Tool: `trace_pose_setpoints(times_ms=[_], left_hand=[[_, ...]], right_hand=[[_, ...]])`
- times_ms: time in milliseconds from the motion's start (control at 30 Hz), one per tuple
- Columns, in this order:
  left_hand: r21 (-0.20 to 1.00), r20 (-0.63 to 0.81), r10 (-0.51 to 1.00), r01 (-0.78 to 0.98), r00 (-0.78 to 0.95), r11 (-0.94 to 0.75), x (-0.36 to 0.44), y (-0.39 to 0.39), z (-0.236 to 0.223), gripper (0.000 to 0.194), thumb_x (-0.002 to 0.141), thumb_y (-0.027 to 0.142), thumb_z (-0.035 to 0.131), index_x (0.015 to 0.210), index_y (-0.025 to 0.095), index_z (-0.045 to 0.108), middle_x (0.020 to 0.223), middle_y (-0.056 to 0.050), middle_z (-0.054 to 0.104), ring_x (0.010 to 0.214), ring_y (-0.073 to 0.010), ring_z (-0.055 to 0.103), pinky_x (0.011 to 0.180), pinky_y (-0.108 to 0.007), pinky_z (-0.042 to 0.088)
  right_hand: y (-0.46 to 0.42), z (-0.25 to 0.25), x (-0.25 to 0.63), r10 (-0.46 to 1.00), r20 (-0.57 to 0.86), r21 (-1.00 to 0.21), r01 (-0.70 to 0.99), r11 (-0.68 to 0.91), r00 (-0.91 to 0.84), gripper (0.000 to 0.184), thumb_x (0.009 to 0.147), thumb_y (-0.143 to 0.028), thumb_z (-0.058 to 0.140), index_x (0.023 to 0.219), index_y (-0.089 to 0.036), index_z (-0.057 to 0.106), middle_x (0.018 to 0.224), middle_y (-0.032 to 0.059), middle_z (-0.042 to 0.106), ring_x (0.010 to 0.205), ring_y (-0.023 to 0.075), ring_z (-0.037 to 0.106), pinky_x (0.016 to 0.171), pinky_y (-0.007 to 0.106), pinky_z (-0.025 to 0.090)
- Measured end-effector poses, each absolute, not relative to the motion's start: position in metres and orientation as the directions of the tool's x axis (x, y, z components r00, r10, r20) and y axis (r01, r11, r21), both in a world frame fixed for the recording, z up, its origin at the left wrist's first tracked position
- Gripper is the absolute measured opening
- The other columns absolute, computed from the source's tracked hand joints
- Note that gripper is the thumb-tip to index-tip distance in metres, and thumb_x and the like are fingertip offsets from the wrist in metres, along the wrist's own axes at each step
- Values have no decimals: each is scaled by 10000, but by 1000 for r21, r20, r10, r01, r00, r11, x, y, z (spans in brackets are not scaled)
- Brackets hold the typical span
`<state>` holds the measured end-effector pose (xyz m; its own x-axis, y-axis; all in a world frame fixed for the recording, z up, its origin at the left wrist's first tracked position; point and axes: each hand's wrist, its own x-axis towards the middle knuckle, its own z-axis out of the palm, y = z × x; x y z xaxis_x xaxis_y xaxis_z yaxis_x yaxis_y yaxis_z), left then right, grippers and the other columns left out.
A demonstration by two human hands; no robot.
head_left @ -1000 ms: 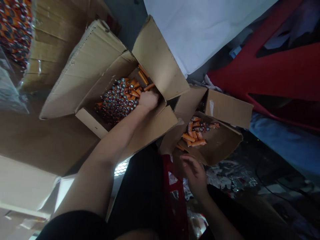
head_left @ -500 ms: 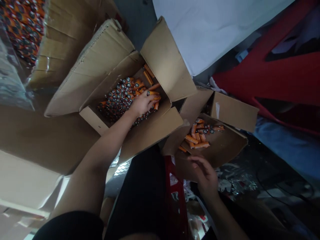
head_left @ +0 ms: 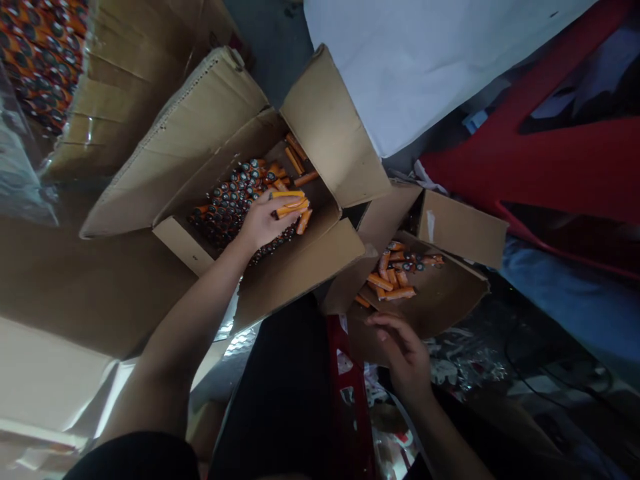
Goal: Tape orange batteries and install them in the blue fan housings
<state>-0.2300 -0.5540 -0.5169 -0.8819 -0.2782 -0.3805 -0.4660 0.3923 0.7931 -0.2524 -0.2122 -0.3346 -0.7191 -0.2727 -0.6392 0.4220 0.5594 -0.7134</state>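
Observation:
My left hand [head_left: 263, 220] is closed around a few orange cylinders [head_left: 291, 203] with dark ends, which look like batteries. It is inside an open cardboard box [head_left: 295, 280], just over a dense bed of similar cylinders [head_left: 235, 193] standing on end. Some loose ones [head_left: 295, 153] lie on their sides at the box's far right. Lower right, my right hand [head_left: 407, 357] hovers by the near edge of a smaller cardboard box [head_left: 445, 300]. Its fingers are loosely curved and apart, with nothing seen in them. Several orange cylinders [head_left: 395, 273] lie jumbled in that smaller box.
Another carton [head_left: 110, 100] at upper left holds many more orange cylinders, with clear plastic [head_left: 23, 173] beside it. White sheeting [head_left: 425, 60] covers the top. A red plastic chair or frame [head_left: 550, 160] stands at right, near blue cloth [head_left: 555, 293]. Box flaps [head_left: 335, 127] stick up around my left hand.
My left hand has drawn slightly left and toward me, with the orange cylinders now showing more clearly in its fingers. My right hand stays by the smaller box, nearly unchanged.

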Motion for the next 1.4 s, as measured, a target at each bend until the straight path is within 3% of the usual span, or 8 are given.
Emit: trace_pose_setpoints(times_ms=[200,433,533,733,1000,1200,1300,1400], left_hand=[[789,-608,-575,-497,-548,-361,-177,-541,-442,530,631,568,936,1046,283,769,1038,-27,781,927,-225,750,867,-407,638],[631,-757,-393,-428,-522,-648,-183,-514,-386,598,550,697,904,970,309,728,861,-4,743,680,-204,697,585,-346,609],[598,-756,-318,-405,-573,-692,-194,-508,-379,545,556,648,922,941,307,744,912,-4,768,715,-201,708,607,-335,608],[444,-822,-109,-511,-559,-736,-215,-492,-377,400,617,447,949,939,265,796,915,-11,798,714,-173,716,645,-283,597],[233,-790,223,-616,-572,-753,-223,-483,-358,343,647,440,912,882,208,821,796,-59,772,634,-189,698,551,-275,543],[162,-793,218,-541,-570,-825,-223,-473,-358,371,749,506,829,956,208,751,757,-37,720,635,-174,678,510,-239,508],[196,-779,245,-595,-577,-779,-233,-466,-363,416,804,558,792,1004,209,689,810,-20,707,667,-167,677,564,-249,528],[458,-697,306,-731,-648,-506,-253,-454,-365,448,889,556,741,1168,217,651,1016,-36,739,845,-193,724,726,-285,585]], right_hand=[[-229,-335,-270,-331,-599,-770,410,490,-729,164,996,-347,662,1026,-248,790,985,73,799,941,229,769,837,365,650],[-308,-341,-324,-727,-403,-905,121,409,-557,649,949,-434,770,1548,-311,552,1537,113,615,1405,314,600,1121,516,561],[-321,-340,-337,-809,-383,-902,-6,431,-446,495,1002,-435,712,1471,-299,636,1333,77,746,1231,268,714,1070,434,599],[-288,-335,-332,-702,-330,-820,-176,544,-631,288,1063,-339,617,1316,-273,738,1157,64,813,1047,232,775,961,346,633],[-235,-336,-346,-317,-324,-634,-44,772,-892,274,1024,-412,657,1213,-251,772,1103,73,816,998,258,778,913,382,630],[-176,-331,-346,-287,-456,-608,59,791,-843,327,966,-528,702,1092,-239,787,999,70,808,894,250,762,821,368,622],[-156,-327,-332,-184,-546,-598,227,769,-817,392,935,-583,726,1098,-233,793,949,59,808,812,236,747,748,351,612],[-144,-323,-318,-68,-657,-573,439,693,-751,481,904,-651,734,1115,-224,797,915,52,801,742,213,716,670,325,589]])
